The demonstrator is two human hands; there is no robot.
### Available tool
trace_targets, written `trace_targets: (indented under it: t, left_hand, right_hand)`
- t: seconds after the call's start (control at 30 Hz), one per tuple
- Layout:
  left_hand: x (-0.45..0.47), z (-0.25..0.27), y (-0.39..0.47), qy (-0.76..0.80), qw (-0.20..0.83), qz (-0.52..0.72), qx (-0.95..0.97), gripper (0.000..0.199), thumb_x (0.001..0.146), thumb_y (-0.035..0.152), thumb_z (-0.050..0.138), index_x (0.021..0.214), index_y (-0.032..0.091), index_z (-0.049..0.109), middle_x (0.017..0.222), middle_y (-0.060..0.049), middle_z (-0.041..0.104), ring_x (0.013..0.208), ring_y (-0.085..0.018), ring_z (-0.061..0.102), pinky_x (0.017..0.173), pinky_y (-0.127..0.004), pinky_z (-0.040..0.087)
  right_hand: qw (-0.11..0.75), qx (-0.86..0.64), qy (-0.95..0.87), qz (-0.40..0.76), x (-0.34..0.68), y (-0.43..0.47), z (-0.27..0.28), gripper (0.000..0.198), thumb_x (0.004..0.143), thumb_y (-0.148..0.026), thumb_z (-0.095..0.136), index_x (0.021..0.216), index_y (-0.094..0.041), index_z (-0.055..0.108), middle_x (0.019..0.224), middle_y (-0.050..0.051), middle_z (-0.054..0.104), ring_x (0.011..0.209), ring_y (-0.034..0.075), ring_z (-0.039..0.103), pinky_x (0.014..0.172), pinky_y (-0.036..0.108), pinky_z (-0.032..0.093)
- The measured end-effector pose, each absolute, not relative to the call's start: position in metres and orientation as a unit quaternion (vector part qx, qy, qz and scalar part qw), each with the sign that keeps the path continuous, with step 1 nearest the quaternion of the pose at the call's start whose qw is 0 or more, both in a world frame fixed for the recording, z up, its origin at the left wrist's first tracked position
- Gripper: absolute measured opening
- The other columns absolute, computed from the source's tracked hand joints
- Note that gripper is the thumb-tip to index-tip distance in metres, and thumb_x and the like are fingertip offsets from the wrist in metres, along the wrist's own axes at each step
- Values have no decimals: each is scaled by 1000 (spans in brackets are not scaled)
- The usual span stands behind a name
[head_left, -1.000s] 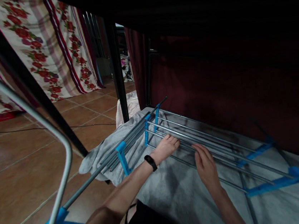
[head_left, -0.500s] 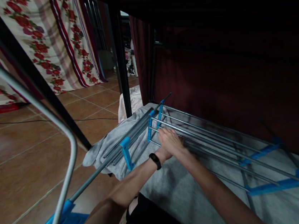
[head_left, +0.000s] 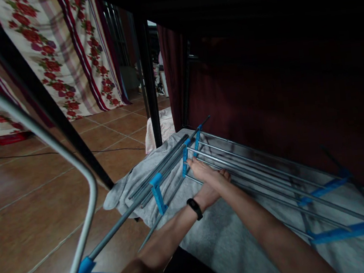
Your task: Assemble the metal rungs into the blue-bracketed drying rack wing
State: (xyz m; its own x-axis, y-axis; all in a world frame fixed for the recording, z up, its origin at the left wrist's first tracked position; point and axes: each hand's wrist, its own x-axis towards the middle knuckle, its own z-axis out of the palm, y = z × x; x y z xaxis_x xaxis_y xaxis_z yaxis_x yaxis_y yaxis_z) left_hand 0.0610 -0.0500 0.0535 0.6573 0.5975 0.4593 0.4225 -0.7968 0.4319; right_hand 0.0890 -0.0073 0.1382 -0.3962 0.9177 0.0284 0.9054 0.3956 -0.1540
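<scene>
Where smooth steel rods (head_left: pixel 238 165) cross grey cloth (head_left: pixel 219 233), right hand (head_left: pixel 204 171) over left hand (head_left: pixel 212 190), grips unclear.

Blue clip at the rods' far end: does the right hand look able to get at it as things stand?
Probably yes. The right hand lies on the rods with its fingers close beside the blue clip; nothing shows between them. The left hand sits lower, out of the way.

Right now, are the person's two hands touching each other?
Touching. In the head view the right hand lies across the left hand, no gap between them, over the grey metal rods of the drying rack.
</scene>
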Motion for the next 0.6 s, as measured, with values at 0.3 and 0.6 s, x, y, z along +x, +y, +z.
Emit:
trace_targets:
  t: [0.3,0.6]
  left_hand:
    - [6,0,-61,464,62,491,735,26,99,13,40,98,22,65,102,-11,69,101,-26,63,90,-47,57]
    - [-13,37,20,497,210,619,571,31,96,29,51,125,20,60,118,-12,69,123,-25,62,108,-47,51]
  right_hand:
    - [31,-561,-822,90,87,-3,140,41,109,-35,28,135,-16,53,123,16,73,112,24,72,91,33,52]
    - [41,-573,-814,82,83,-2,141,42,108,-33,27,133,-19,58,117,14,76,111,23,73,90,33,52]
